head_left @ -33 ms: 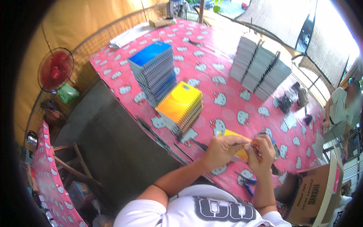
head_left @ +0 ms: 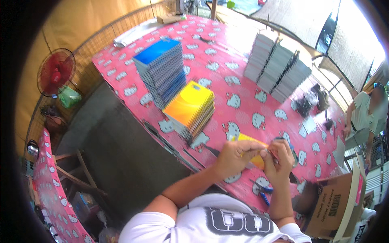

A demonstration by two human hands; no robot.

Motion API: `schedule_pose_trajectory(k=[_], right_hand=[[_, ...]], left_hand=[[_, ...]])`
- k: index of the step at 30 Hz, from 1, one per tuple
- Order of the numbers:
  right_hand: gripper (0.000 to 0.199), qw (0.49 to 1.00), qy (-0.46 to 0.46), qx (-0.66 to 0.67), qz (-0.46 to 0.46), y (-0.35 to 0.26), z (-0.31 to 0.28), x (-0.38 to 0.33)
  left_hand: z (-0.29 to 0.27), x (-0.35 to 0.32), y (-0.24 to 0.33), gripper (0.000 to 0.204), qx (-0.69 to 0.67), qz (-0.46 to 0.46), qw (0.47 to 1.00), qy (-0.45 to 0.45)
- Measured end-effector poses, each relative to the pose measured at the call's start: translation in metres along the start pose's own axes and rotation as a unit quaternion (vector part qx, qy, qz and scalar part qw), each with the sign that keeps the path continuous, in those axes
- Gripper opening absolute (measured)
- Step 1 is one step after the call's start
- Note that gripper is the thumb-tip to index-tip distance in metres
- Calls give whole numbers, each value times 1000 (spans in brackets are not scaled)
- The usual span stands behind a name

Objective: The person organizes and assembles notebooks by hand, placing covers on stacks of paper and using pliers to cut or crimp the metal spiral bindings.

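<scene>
Yellow-covered, the notebook [head_left: 250,150] sits between both hands just above the near edge of the bench [head_left: 227,60], which wears a pink cloth with white cartoon cats. The left hand [head_left: 235,157] clamps its near side; the right hand [head_left: 279,160] pinches at its right edge — fingers curled tight. Behind stand a yellow notebook stack [head_left: 190,109], a taller blue stack [head_left: 160,71] and white stacks [head_left: 277,67]. A cardboard box [head_left: 338,206] sits lower right — a red fan [head_left: 56,72] stands far left.

Yellow notebook [head_left: 252,150] (tilted) between both hands.
</scene>
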State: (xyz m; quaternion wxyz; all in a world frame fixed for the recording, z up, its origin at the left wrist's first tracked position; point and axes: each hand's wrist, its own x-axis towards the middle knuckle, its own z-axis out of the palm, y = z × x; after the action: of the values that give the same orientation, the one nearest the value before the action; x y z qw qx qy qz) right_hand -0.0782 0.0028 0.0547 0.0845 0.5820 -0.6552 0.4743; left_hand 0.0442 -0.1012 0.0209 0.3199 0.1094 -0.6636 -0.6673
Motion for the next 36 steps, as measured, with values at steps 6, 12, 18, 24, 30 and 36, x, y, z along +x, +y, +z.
schedule_pose_trajectory(k=[6, 12, 18, 24, 30, 36], right_hand=[[14, 993, -4, 97, 70, -10, 0, 0], [15, 994, -35, 94, -46, -34, 10, 26], [17, 986, -113, 78, -93, -56, 15, 55], [34, 974, -31, -27, -224, -63, 33, 70], [44, 960, -10, 263, 96, -25, 99, 116], [23, 990, -6, 136, 30, 31, 202, 137]], left_hand=[[-1, -5, 10, 17, -176, 28, 983, 47], [-22, -15, 32, 21, -129, 66, 986, 85], [-45, -26, 37, 28, -93, 129, 980, 120], [-58, -30, 48, 38, -51, 178, 965, 187], [-84, -20, 56, 37, -177, 176, 900, 357], [-156, -6, -26, 22, 183, 86, 877, 436]])
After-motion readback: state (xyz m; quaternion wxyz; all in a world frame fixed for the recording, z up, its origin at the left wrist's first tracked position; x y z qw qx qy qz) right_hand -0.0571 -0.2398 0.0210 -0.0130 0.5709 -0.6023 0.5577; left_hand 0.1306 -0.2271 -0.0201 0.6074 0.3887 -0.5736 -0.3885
